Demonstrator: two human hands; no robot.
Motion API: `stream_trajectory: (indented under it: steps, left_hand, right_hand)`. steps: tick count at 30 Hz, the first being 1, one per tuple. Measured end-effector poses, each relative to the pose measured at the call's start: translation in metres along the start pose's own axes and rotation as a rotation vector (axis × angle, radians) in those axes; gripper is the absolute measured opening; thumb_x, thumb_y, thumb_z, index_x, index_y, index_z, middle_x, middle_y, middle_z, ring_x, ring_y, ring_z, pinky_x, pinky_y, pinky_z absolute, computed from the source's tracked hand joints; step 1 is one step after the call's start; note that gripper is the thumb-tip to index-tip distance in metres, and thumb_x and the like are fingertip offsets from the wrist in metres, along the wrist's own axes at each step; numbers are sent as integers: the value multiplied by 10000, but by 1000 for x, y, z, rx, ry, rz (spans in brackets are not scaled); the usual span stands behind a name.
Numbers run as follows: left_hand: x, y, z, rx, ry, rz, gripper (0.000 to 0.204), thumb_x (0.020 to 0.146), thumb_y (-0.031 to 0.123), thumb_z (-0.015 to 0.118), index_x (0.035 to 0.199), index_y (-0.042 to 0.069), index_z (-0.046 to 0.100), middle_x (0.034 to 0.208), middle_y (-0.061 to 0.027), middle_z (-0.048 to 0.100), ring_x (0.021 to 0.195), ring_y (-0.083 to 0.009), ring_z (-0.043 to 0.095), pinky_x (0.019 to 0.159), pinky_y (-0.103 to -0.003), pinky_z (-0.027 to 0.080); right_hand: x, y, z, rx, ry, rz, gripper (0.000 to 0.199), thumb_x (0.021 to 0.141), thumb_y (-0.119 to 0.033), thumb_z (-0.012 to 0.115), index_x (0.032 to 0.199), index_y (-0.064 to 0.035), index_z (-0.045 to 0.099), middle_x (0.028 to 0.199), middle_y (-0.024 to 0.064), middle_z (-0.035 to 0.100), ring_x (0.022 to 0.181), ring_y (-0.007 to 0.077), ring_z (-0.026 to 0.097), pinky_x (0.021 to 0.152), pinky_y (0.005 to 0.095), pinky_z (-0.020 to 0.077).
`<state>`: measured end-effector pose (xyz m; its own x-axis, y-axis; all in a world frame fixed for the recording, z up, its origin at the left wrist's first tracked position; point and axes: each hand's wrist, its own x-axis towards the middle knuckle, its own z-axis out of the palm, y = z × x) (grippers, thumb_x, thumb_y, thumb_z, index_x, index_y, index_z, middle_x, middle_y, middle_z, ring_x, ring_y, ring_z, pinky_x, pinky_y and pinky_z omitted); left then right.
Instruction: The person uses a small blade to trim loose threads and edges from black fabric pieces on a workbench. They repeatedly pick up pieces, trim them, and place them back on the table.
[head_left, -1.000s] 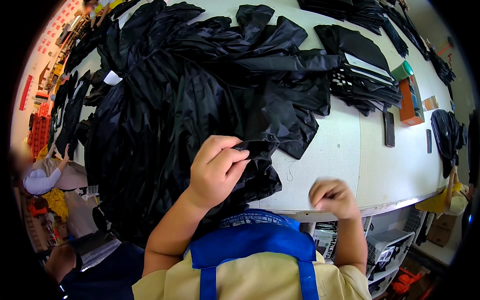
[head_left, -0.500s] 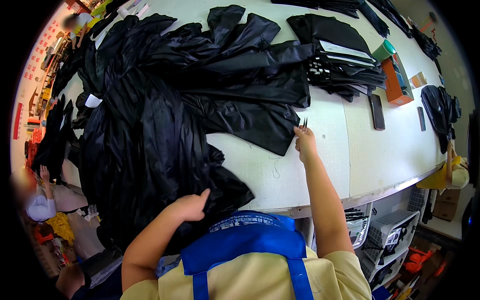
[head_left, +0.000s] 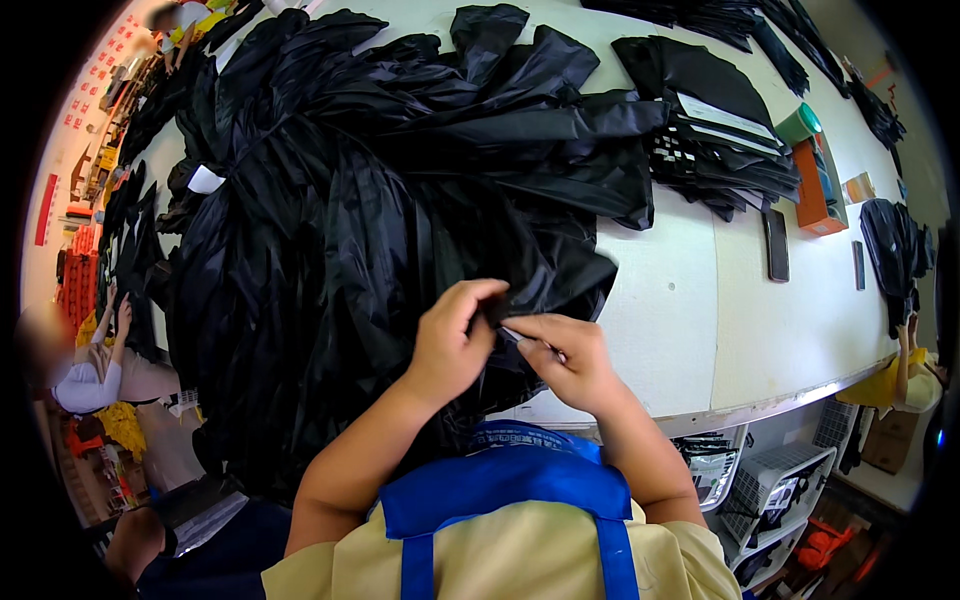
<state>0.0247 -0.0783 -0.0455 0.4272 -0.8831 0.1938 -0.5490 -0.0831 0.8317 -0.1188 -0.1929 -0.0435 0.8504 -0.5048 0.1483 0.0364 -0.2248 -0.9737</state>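
Left grip [head_left: 452, 345] pinches glossy, wrinkled black cloth [head_left: 370, 220].

A blue apron [head_left: 508, 493] with two straps [head_left: 417, 568] covers a pale yellow short-sleeved shirt [head_left: 515, 560].

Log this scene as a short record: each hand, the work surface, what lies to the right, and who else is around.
Left hand: left hand pinches an edge of the glossy black fabric
Right hand: right hand grips a small metal tool close to that edge; contact unclear
Surface: white table, largely covered by the fabric at left
Right side: stack of folded black pieces, dark smartphone, open orange box
Others: co-worker in yellow at the far right edge; more people at left
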Motion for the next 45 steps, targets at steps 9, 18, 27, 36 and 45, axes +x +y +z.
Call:
stream_trajectory:
  steps: [9, 18, 27, 36, 45]
  left_hand:
    - [7, -3, 11, -264, -96, -178, 356, 800, -75, 525, 1147, 9, 519, 1059, -100, 526, 893, -155, 560, 769, -253, 488]
    - [-15, -20, 43, 677, -443, -144, 772, 768, 95, 643, 1421, 321, 298, 1301, -140, 394, 1150, -347, 433, 923, -460, 394]
    - [12, -68, 92, 585, -729, 388, 163, 794, 117, 558, 946, 136, 612, 988, -78, 631, 1180, -263, 496, 1112, -524, 177]
    - [-40, -65, -18, 499, -1297, -542, 613, 826, 596, 456, 963, 43, 682, 956, -194, 662, 992, -341, 603, 845, -418, 476]
    - [-4, 19, 32, 16, 217, 95, 595, 634, 75, 757, 1100, 28, 390, 1128, -205, 407, 1004, -355, 462, 864, -382, 415]
  right_hand:
    - [31, 40, -4, 37, 250, 26, 326, 820, 53, 545, 1125, -51, 592, 1073, 52, 630, 604, 54, 456, 554, 206, 401]
    - [-20, 177, -94, -718, 456, 221, 552, 697, 133, 447, 1121, -167, 635, 1188, 130, 513, 989, 289, 574, 848, 351, 472]
    - [-3, 169, -82, -226, 434, 276, 170, 805, -16, 624, 973, -35, 637, 897, 27, 630, 670, 82, 518, 595, 218, 412]
    - [8, 8, -76, -277, -23, 103, 174, 681, 52, 602, 842, -8, 627, 795, 63, 587, 631, 138, 539, 584, 249, 438]
    - [27, -31, -35, -149, -43, 160, 140, 680, -4, 654, 814, 1, 615, 733, 66, 571, 621, 118, 522, 577, 241, 427]
